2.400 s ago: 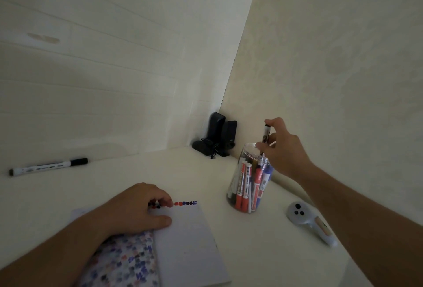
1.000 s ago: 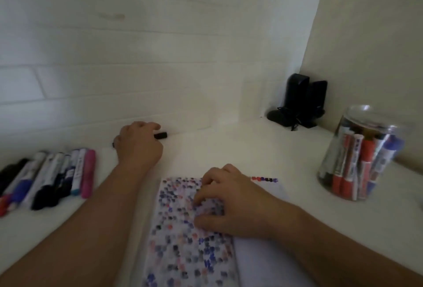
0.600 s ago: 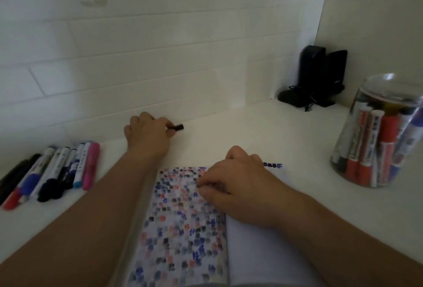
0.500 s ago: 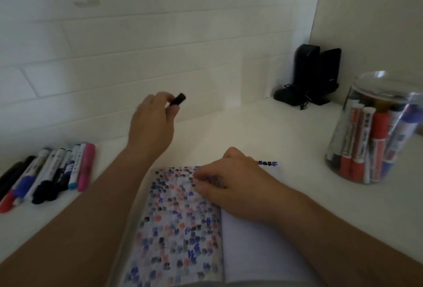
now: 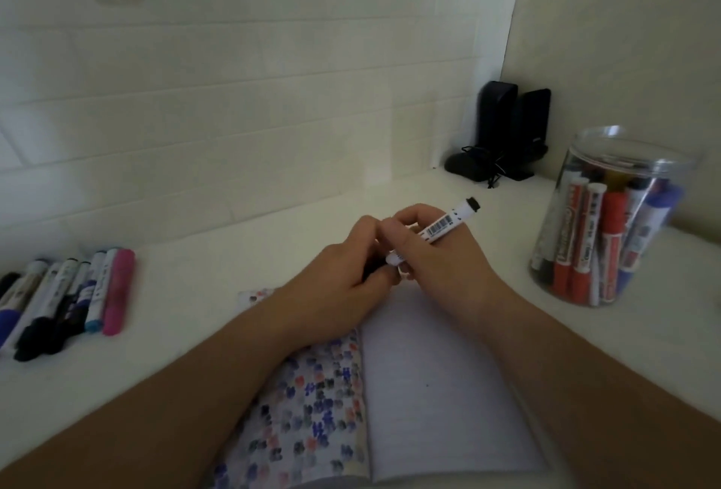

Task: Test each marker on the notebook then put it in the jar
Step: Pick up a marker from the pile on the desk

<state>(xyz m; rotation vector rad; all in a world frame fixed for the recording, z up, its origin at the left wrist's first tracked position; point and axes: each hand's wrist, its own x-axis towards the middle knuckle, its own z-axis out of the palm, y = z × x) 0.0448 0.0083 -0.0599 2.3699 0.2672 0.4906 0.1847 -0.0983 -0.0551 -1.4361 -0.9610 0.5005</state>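
Note:
Both hands meet above the top of the open notebook (image 5: pixel 433 379). A white marker (image 5: pixel 443 230) with a barcode and a black end is held between them. My right hand (image 5: pixel 437 258) grips its barrel. My left hand (image 5: pixel 343 285) closes on its lower, dark end, where the cap is mostly hidden by fingers. The notebook's left page is covered with small coloured test marks; the right page is blank. A clear jar (image 5: pixel 608 223) holding several red, blue and white markers stands to the right on the white desk (image 5: pixel 203 293).
A row of several markers (image 5: pixel 66 301), black, blue and one pink, lies at the left of the desk. Two black speakers (image 5: pixel 507 129) with a cable stand in the back corner. White walls close the back and right side.
My left hand lifted the marker from beside the wall and carried it over the notebook. My right hand left the page and now grips the marker's barrel.

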